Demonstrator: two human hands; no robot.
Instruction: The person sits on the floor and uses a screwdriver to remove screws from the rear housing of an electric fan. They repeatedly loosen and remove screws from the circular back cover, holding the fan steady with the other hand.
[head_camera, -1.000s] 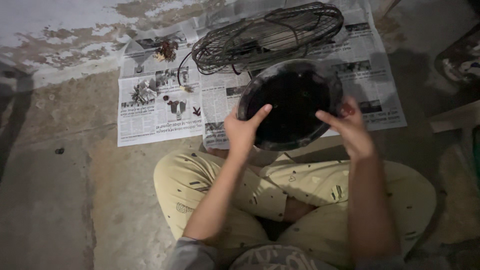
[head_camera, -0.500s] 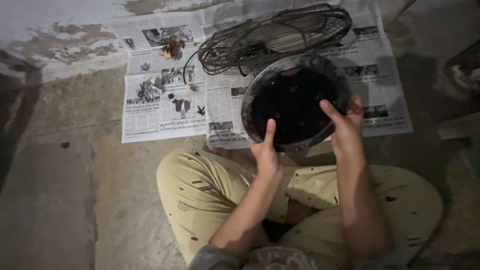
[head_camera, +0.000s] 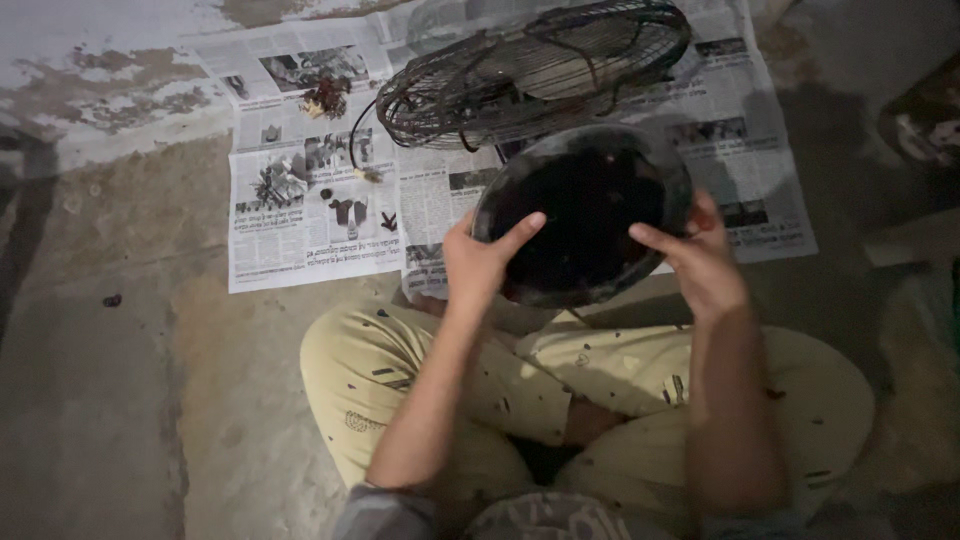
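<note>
A round, dark, bowl-shaped metal cover (head_camera: 585, 215) is held up in front of me with its hollow side facing me. My left hand (head_camera: 478, 262) grips its left rim, thumb lying inside the hollow. My right hand (head_camera: 700, 262) grips the right rim, thumb also inside. I sit cross-legged in pale yellow trousers (head_camera: 430, 390) beneath it. Beyond the cover, a wire fan guard (head_camera: 530, 70) lies tilted on spread newspaper (head_camera: 310, 215).
Small parts and screws (head_camera: 350, 212) and a rusty bundle (head_camera: 328, 97) lie on the newspaper at the left. A thin dark cable (head_camera: 357, 145) curls from the guard. Bare concrete floor (head_camera: 110, 380) spreads to the left; a stained wall base (head_camera: 100, 70) runs along the back.
My left hand has shifted from the bottom rim of the cover back up to its left rim. The cover has turned slightly in my hands.
</note>
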